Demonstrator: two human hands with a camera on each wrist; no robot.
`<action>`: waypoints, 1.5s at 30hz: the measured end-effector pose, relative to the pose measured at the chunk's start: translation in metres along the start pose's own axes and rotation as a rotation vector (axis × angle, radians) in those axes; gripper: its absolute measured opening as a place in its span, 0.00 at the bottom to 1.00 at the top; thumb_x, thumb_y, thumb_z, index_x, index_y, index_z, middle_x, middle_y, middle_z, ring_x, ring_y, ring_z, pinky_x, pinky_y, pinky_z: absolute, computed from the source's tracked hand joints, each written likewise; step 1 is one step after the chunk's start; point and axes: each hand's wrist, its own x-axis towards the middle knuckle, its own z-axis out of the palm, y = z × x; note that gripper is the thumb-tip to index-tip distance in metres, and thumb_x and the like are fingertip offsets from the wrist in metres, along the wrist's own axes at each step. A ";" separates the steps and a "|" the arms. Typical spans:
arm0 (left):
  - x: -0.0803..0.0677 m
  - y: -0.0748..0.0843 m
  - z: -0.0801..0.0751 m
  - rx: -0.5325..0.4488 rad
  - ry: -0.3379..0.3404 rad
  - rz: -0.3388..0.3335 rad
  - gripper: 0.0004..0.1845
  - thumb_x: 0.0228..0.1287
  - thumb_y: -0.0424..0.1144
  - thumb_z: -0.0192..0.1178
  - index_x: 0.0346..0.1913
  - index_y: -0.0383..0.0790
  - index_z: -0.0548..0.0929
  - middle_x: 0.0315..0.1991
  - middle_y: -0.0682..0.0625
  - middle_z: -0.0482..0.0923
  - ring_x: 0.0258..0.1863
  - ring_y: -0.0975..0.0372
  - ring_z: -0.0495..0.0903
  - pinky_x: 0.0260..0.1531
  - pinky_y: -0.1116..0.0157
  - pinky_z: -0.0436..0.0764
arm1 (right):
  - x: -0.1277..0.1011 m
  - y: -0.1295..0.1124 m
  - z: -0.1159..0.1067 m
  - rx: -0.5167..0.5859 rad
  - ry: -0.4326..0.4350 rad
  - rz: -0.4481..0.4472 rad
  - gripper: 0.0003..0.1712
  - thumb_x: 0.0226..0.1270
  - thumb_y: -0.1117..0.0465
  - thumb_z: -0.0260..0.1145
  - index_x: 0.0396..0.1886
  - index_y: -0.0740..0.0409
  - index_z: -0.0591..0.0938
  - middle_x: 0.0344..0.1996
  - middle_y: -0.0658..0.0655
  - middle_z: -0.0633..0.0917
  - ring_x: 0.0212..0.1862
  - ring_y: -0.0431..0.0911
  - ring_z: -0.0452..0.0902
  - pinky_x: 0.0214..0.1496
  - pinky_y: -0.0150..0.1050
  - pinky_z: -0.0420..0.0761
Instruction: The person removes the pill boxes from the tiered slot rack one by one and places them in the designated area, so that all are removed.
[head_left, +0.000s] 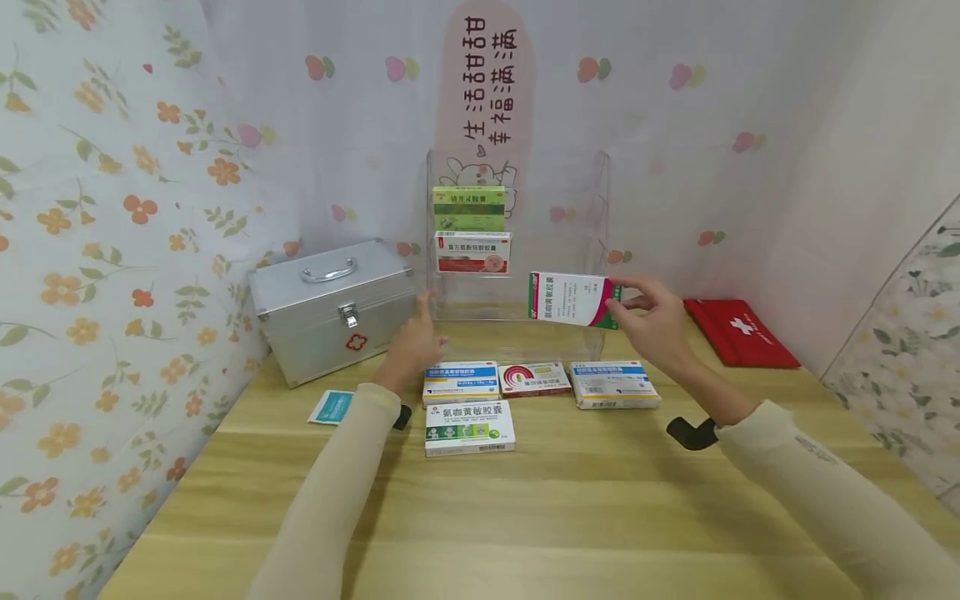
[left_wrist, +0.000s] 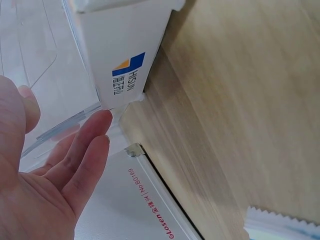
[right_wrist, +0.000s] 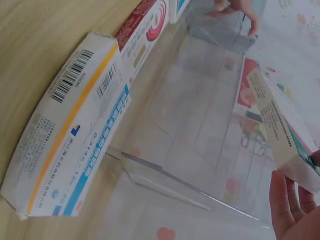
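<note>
My right hand [head_left: 647, 313] pinches a white medicine box with a magenta and green end [head_left: 572, 298] by its right end, holding it in front of the lower right part of a clear acrylic rack [head_left: 587, 208]. In the right wrist view the box [right_wrist: 278, 131] stands above my fingers [right_wrist: 289, 201]. My left hand [head_left: 417, 337] reaches to the rack's lower left corner with straight fingers, and a fingertip [left_wrist: 101, 121] touches the clear wall [left_wrist: 45, 60]. The rack holds a green box [head_left: 468, 208] above a white and red box [head_left: 472, 252].
Several medicine boxes lie on the wooden table before the rack: two blue-white ones [head_left: 461, 382] [head_left: 615, 383], a red-arc one [head_left: 535, 378], a green-printed one [head_left: 469, 427]. An aluminium first-aid case [head_left: 333, 308] stands left, beside a teal sachet [head_left: 331, 406]. A red pouch [head_left: 738, 332] lies right.
</note>
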 end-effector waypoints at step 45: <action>0.000 -0.001 -0.005 0.010 -0.005 0.022 0.52 0.68 0.39 0.63 0.77 0.57 0.32 0.21 0.44 0.75 0.15 0.55 0.74 0.13 0.64 0.74 | -0.086 0.012 0.013 0.225 -0.421 0.536 0.25 0.64 0.64 0.70 0.59 0.68 0.78 0.57 0.76 0.75 0.39 0.50 0.83 0.31 0.48 0.86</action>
